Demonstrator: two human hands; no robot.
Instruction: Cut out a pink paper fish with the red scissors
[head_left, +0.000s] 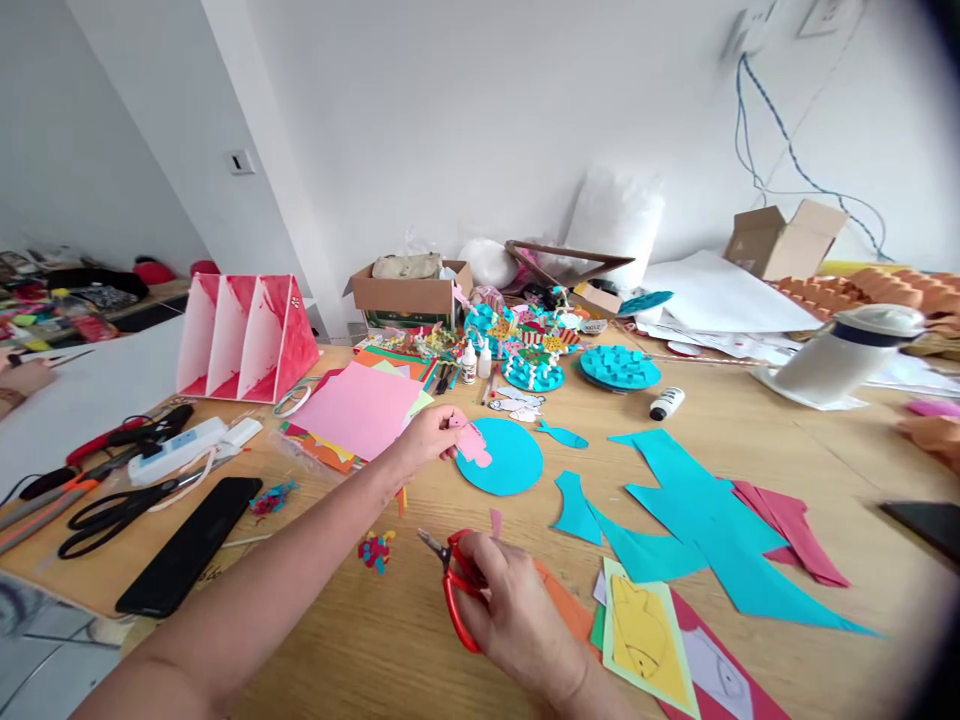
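Observation:
My left hand (436,434) pinches a small pink paper cutout (472,445) with a wavy outline, held over a round blue paper disc (514,460). In my right hand (506,600) is a pair of red-handled scissors (455,590), its short metal tips pointing up and left above the wood. A small blue paper fish (564,436) lies right of the disc. Near my right wrist are an orange paper piece (566,605) and a yellow paper fish drawing (641,625) on pale green paper.
Blue paper scraps (697,530) spread across the right. Pink sheets (356,408) lie left of the disc. A black phone (189,546), black scissors (124,510) and a power strip (180,450) sit at the left edge. Glue bottles (469,363) and decorated blue crafts (619,368) stand behind.

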